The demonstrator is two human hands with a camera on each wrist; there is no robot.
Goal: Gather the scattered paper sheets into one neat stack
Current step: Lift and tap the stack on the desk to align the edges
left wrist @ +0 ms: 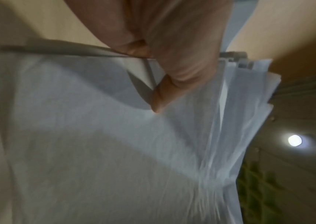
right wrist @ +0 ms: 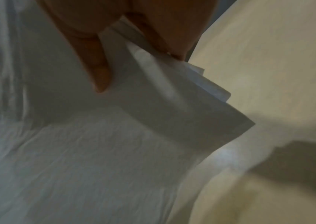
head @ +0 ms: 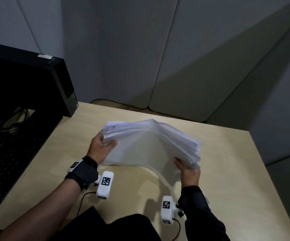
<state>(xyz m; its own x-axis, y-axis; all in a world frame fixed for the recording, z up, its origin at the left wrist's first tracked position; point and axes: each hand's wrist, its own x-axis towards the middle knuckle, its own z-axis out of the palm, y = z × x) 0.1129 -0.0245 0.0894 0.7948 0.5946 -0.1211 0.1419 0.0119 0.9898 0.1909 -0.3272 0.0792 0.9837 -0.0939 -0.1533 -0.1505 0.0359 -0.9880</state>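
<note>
A bundle of white paper sheets (head: 149,145) is held above the beige table (head: 227,171), bowed upward in the middle, with its far edges fanned and uneven. My left hand (head: 100,148) grips the bundle's left side, thumb on top and fingers underneath. My right hand (head: 187,169) grips its near right corner the same way. In the left wrist view my thumb (left wrist: 172,84) presses on the top sheet (left wrist: 95,144) of the splayed sheets. In the right wrist view thumb (right wrist: 97,68) and fingers pinch the corner of the sheets (right wrist: 172,113).
A black computer tower (head: 27,79) stands at the back left, with a black keyboard (head: 10,157) and cables in front of it. Grey partition panels (head: 140,58) rise behind the table. The table's right edge (head: 271,180) runs close to my right hand.
</note>
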